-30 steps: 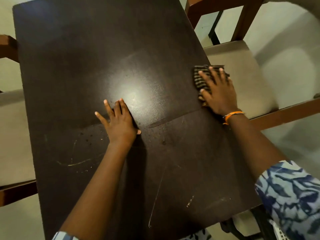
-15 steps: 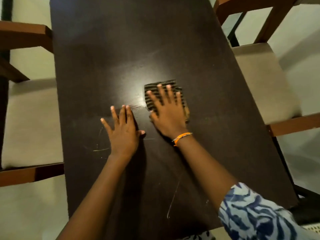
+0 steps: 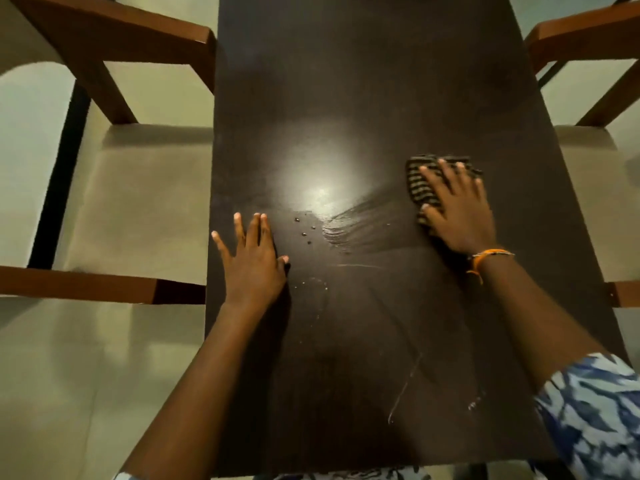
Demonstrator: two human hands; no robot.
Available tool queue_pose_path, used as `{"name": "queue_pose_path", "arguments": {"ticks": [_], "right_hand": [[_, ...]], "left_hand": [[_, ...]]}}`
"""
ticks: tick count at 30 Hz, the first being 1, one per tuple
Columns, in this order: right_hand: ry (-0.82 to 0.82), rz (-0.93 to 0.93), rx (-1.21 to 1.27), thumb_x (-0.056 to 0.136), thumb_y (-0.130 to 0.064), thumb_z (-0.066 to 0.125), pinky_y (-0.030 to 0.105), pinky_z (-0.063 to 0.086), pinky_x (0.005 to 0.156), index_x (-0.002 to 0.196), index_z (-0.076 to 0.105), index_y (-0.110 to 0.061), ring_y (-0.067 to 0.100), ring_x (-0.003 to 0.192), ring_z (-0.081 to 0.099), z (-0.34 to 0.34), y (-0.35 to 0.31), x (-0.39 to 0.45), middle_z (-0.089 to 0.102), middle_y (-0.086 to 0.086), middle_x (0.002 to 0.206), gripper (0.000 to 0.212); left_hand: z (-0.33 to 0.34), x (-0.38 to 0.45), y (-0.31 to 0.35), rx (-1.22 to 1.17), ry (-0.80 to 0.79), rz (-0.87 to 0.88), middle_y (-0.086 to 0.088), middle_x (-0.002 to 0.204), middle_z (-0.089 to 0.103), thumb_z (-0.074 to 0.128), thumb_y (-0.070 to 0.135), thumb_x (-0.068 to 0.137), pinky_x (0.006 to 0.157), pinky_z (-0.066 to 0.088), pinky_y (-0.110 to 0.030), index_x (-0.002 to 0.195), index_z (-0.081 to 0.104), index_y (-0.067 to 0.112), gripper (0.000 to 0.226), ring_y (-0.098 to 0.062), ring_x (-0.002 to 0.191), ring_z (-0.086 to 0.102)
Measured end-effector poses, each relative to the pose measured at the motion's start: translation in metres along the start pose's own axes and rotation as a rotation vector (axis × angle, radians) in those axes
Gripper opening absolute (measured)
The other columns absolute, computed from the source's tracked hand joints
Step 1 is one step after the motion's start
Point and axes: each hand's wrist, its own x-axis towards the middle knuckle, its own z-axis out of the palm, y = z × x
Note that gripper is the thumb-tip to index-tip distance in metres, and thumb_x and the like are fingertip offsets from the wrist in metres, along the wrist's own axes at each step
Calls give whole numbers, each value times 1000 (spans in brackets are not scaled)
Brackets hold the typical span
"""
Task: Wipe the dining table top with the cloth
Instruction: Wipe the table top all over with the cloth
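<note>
The dark brown dining table top (image 3: 363,81) fills the middle of the view, with a bright light glare near its centre. My right hand (image 3: 457,209) lies flat with spread fingers on a striped dark cloth (image 3: 420,185), pressing it to the table near the right edge. My left hand (image 3: 252,261) rests flat and open on the table near the left edge, holding nothing. Wet wipe streaks (image 3: 360,223) and a few droplets (image 3: 306,226) lie between the hands. Pale scratch marks (image 3: 403,389) show nearer to me.
A wooden chair with a pale seat (image 3: 138,202) stands at the table's left side, another chair (image 3: 588,39) at the right. An orange band (image 3: 488,256) circles my right wrist. Pale floor shows around the table.
My right hand slid the cloth from the table's right edge to the centre beside my left hand, then back toward the right, leaving wet streaks. My left hand stayed planted.
</note>
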Motion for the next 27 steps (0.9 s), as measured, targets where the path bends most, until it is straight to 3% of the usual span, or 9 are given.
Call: {"name": "queue_pose_path", "arguments": {"ticks": [3,5,13,16,21,27], "right_hand": [[65,189,26,90,-30,47,53,7,117,148,22,-29,31,146,8,5,-20,-4,16,6,158,63],[85,216,27,90,-31,47,53,7,117,148,21,-28,31,146,7,12,-54,-4,15,6,158,63],[-3,-153,48,88,-41,44,52,-3,116,149,15,-31,29,147,1,56,-260,-6,7,5,160,68],[-75,-299,28,90,-43,40,52,-4,116,149,13,-31,28,147,-2,65,-305,-8,5,4,160,66],[-92,-408,8,87,-43,44,48,-3,117,149,11,-35,28,147,-5,58,-269,-4,5,-2,160,71],[22,-9,12,89,-41,40,53,3,118,150,13,-30,32,147,0,39,-166,-15,9,4,160,67]], "left_hand": [[5,-4,-29,-34,37,-52,-7,158,4,38,34,96,110,-12,-58,148,4,7,68,-29,144,-12],[7,-6,-44,-79,40,-93,-7,158,5,35,32,97,110,-13,-57,148,4,7,64,-28,145,-11],[16,-22,-91,-169,34,-173,-8,158,10,32,13,97,111,-10,-57,148,6,7,57,-26,146,-6],[17,-26,-101,-218,19,-165,-8,157,12,36,7,95,114,-4,-55,148,8,7,60,-25,146,-1],[7,-24,-99,-350,8,-83,-9,156,17,36,12,94,117,6,-47,148,13,10,58,-25,146,6],[4,-14,-92,-386,20,-67,-7,155,23,34,3,93,118,9,-45,147,19,11,57,-25,145,11]]}}
